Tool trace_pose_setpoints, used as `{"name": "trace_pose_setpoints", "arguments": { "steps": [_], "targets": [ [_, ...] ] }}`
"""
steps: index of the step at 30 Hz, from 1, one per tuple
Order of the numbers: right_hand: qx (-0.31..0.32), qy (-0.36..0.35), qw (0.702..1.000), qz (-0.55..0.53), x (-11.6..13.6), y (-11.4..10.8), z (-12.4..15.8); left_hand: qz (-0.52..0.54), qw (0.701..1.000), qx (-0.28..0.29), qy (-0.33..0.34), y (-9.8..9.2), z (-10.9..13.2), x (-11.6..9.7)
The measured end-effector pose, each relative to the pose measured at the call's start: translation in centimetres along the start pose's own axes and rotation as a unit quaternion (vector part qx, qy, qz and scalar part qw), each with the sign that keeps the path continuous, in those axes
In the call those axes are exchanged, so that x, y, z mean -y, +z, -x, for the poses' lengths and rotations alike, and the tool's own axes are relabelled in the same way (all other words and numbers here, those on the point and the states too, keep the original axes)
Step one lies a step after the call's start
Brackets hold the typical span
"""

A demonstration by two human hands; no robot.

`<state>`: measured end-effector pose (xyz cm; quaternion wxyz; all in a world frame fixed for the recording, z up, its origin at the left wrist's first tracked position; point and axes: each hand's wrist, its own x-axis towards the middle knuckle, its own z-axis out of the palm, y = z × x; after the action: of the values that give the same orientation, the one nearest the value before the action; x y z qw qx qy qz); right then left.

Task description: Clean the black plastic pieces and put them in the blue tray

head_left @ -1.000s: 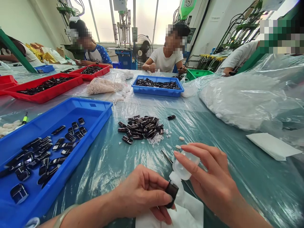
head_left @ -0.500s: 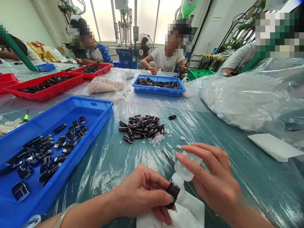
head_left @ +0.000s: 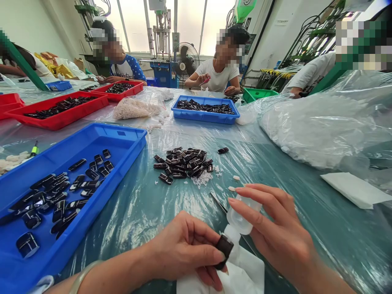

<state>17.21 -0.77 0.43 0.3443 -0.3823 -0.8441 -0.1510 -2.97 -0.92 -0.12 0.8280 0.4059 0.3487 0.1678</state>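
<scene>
Between its thumb and fingers, my left hand (head_left: 186, 247) pinches a small black plastic piece (head_left: 224, 250). My right hand (head_left: 280, 230) is closed around a translucent squeeze bottle (head_left: 240, 218), tipped so its nozzle end is at the upper edge of the piece; whether they touch I cannot tell. Below both hands lies a white tissue (head_left: 249, 271). Metal tweezers (head_left: 218, 201) rest on the table, partly hidden by the bottle. Farther off is a pile of glossy black pieces (head_left: 183, 163) beside tiny white bits (head_left: 202, 178).
At left stands a large blue tray (head_left: 122, 157) with scattered black pieces. Red trays (head_left: 58, 122) and a smaller blue tray (head_left: 205, 116) sit farther back. A big clear bag (head_left: 312, 126) and folded white paper (head_left: 352, 188) lie at right. Co-workers sit across the table.
Both my hands keep nearly the same pose, with the bottle at the black piece. Across the table, a co-worker in white has raised a hand holding something reddish.
</scene>
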Motion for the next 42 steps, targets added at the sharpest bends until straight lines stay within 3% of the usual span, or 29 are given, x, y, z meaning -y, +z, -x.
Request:
{"name": "trace_pose_setpoints", "arguments": {
  "steps": [25,42],
  "targets": [
    [0.023,-0.030,0.998,-0.046,-0.5,-0.3,0.4,0.011,1.000,0.026,0.002,-0.1,-0.2,0.4],
    [0.018,-0.057,0.998,0.007,-0.1,-0.6,0.4,-0.003,1.000,0.028,-0.008,-0.1,-0.2,0.5]
  ]
}}
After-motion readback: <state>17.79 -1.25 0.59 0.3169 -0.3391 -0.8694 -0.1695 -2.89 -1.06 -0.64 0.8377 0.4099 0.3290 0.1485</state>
